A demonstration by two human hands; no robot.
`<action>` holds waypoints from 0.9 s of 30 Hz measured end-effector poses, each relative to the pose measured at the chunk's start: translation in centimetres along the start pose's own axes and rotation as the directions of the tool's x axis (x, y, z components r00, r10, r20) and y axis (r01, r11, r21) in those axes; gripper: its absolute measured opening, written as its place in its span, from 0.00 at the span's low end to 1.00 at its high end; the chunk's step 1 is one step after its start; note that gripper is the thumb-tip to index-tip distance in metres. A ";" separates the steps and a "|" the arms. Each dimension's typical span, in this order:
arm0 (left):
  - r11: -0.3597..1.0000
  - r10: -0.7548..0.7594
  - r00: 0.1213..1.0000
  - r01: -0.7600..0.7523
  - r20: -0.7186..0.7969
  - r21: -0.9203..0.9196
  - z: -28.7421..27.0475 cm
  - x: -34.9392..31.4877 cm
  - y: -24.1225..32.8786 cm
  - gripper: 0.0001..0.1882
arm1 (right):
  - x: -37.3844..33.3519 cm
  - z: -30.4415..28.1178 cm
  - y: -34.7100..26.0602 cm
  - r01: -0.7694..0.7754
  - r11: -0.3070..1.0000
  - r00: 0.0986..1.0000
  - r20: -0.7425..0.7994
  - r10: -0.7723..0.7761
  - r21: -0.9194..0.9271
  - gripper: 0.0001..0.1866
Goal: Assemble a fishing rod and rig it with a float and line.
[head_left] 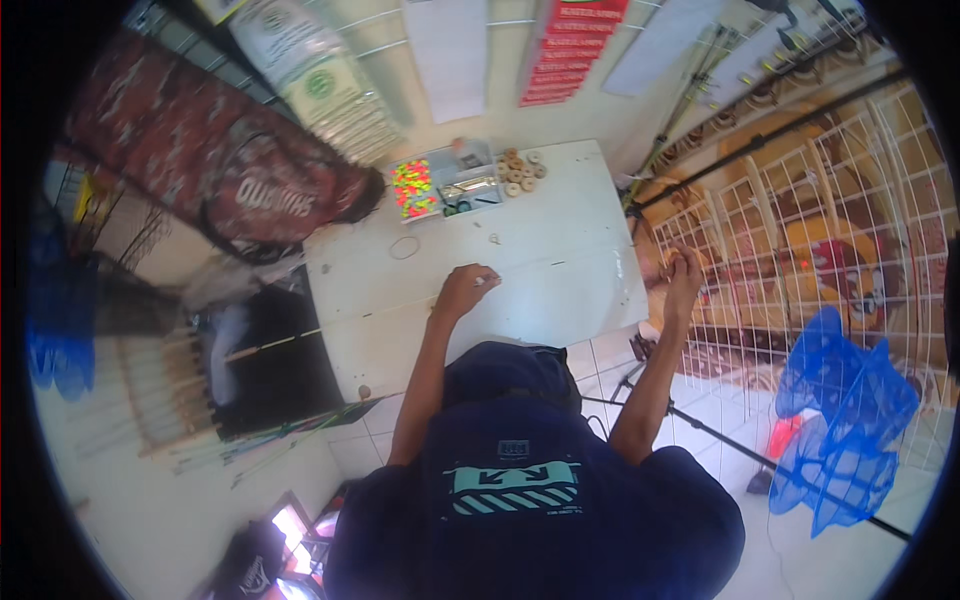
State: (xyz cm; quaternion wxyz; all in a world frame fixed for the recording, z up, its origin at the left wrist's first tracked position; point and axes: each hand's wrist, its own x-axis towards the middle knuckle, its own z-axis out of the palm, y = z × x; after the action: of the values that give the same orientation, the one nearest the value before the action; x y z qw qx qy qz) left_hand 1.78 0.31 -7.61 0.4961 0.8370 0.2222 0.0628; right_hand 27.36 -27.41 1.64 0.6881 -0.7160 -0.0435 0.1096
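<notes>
1. Left grip point(466, 290) is pinched over the middle of the desk point(570, 305), seemingly on a pale bit point(481, 282) too small to make out.
2. Right grip point(684, 275) is raised by the desk's right edge, fingers bunched; whether it has hold of anything, I cannot tell.
3. To work well, I'd pinch lightly on the left and steady that wrist, then move the right smoothly, without jerks.
4. Rod point(370, 315): it slants from beyond the desk's left edge up to the left wrist, its long axis running near-left to far-right. I cannot tell whether the wrist touches it, or which end is the tip. Which way the pale bit points is unclear too.
</notes>
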 end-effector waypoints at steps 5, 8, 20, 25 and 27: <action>0.994 -0.054 0.999 0.054 -0.006 0.090 1.3 0.2 -0.2 0.06 | 1.0 0.0 -1.0 0.099 0.995 0.989 -0.104 -0.101 -0.019 0.14; 0.988 -0.060 0.998 0.062 -0.019 0.140 2.2 0.5 -1.1 0.05 | 1.0 0.4 -0.5 0.075 0.997 0.994 -0.088 -0.073 0.029 0.18; 0.940 0.010 0.998 -0.031 0.063 0.341 3.3 2.1 -3.6 0.11 | -1.1 3.6 1.3 0.183 0.978 0.979 0.113 -0.172 -0.099 0.08; 0.950 0.124 0.806 0.072 -0.579 0.304 -1.5 3.8 -2.4 0.12 | -1.1 4.6 2.5 0.153 0.976 0.986 0.094 -0.140 -0.155 0.07; 0.945 0.129 0.695 0.130 -0.708 0.299 -4.7 5.0 -2.8 0.10 | -1.3 4.9 2.4 0.157 0.975 0.984 0.103 -0.142 -0.155 0.07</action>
State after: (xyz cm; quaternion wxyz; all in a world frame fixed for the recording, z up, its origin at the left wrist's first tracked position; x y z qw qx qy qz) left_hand 3.82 7.35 -8.28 0.2241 0.8153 0.4056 0.3471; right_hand 24.80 -23.03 -0.72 0.6311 -0.7585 -0.1375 0.0863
